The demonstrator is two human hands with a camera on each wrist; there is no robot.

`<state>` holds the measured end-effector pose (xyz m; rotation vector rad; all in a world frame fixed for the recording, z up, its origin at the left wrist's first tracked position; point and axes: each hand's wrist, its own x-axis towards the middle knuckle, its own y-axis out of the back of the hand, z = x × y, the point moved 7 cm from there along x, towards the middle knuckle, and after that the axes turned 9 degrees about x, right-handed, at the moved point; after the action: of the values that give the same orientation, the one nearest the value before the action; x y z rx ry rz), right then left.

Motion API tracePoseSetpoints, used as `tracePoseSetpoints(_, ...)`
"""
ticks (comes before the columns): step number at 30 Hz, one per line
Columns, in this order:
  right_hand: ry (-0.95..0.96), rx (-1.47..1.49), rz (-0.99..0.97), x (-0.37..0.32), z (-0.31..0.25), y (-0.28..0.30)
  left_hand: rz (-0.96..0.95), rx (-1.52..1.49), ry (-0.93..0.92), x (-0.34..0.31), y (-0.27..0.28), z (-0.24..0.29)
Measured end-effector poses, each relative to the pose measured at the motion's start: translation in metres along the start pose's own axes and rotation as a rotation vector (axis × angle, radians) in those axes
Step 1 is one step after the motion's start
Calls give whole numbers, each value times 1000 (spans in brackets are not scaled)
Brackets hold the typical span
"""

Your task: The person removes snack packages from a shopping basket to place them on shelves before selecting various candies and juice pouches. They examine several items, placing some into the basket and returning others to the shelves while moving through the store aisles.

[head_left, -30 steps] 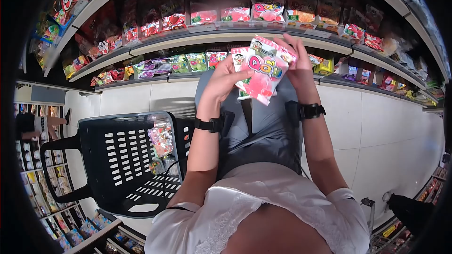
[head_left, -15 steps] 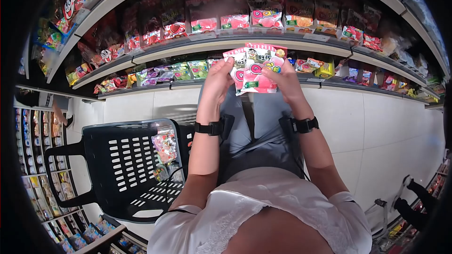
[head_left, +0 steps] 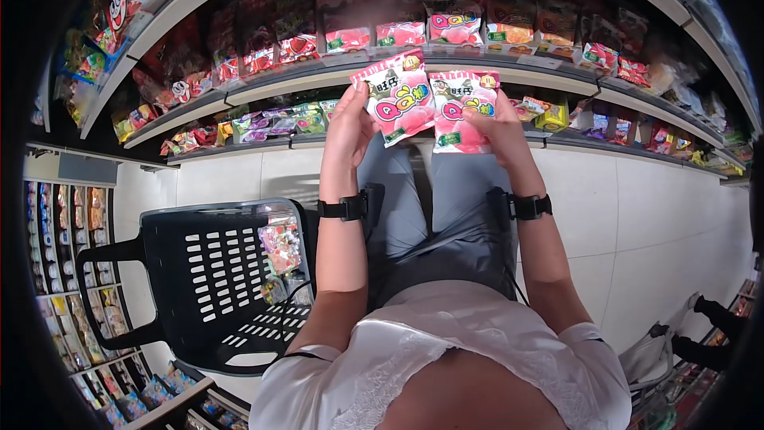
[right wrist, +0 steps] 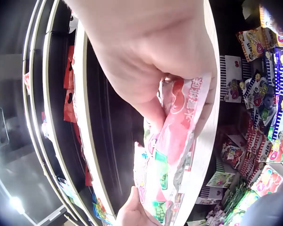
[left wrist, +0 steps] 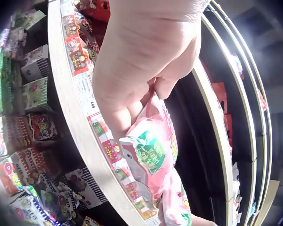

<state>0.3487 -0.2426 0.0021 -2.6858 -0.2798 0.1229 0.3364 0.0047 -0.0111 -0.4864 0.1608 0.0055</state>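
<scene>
Two pink-and-white QQ gummy candy bags are held up side by side, fronts facing the head camera. My left hand (head_left: 348, 129) pinches the left candy bag (head_left: 402, 103), which is tilted, by its left side. The right candy bag (head_left: 461, 134) stands nearly upright in my right hand (head_left: 508, 134), thumb across its front. The left wrist view has the left bag (left wrist: 153, 146) below the curled fingers, its green label showing. In the right wrist view, the right bag (right wrist: 177, 122) is gripped at its edge, with part of the left hand (right wrist: 132, 212) beyond.
Ahead, curved shelves (head_left: 350, 64) carry rows of candy bags. A black shopping basket (head_left: 215, 287) with several colourful packages (head_left: 280, 247) in it stands on the tiled floor to my left. A person in dark trousers (head_left: 704, 350) is at the far right.
The two bags were overlapped, one in front of the other; now they are spread apart. My left hand has moved left with its bag, and the right hand slightly right.
</scene>
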Motion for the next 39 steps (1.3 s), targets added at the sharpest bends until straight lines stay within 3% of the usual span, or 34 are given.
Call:
tracePoseSetpoints(6, -85, 11, -15, -9, -6, 0, 37, -61, -68, 2, -5, -1)
tracePoseSetpoints(11, 58, 12, -35, 4, 23, -29, -75, -20, -28, 7, -32, -29)
tracePoseSetpoints(15, 117, -125, 71, 8, 60, -23, 72, -103, 22, -1, -44, -36)
tracePoseSetpoints(17, 133, -258, 120, 6, 66, -22, 21, -27, 75, 0, -46, -44)
tracePoseSetpoints(18, 145, -394, 167, 4, 68, -21, 181, 299, -61, -10, -49, -29)
tracePoseSetpoints(21, 266, -536, 168, 0, 62, -34, 191, 690, -190, 0, -42, -44)
tracePoseSetpoints(24, 334, -486, 85, 0, 37, -54, 318, 530, -219, -1, -42, -14)
tracePoseSetpoints(26, 442, -573, 35, -3, 26, -60, 448, 636, -405, 18, -20, 13)
tracePoseSetpoints(28, 386, -506, -9, -11, 16, -60, 581, 864, -661, 46, 15, 55)
tracePoseSetpoints(31, 119, -207, 7, -9, 37, -47, 659, 816, -778, 76, 22, 99)
tracePoseSetpoints(32, 121, -206, 7, -11, 40, -50, 705, 800, -835, 82, 20, 109)
tracePoseSetpoints(34, -105, -32, -73, -9, 62, -61, 805, 995, -740, 102, 22, 130)
tracePoseSetpoints(36, -64, -76, -84, -15, 64, -59, 917, 1191, -492, 134, 38, 150)
tracePoseSetpoints(37, -2, -174, -226, -19, 67, -58, 911, 1195, -491, 150, 48, 159)
tracePoseSetpoints(38, 62, -274, -372, -25, 67, -60, 730, 1384, -815, 165, 35, 174)
tracePoseSetpoints(39, -3, -177, -331, -29, 70, -52, 520, 1547, -1142, 179, 26, 179)
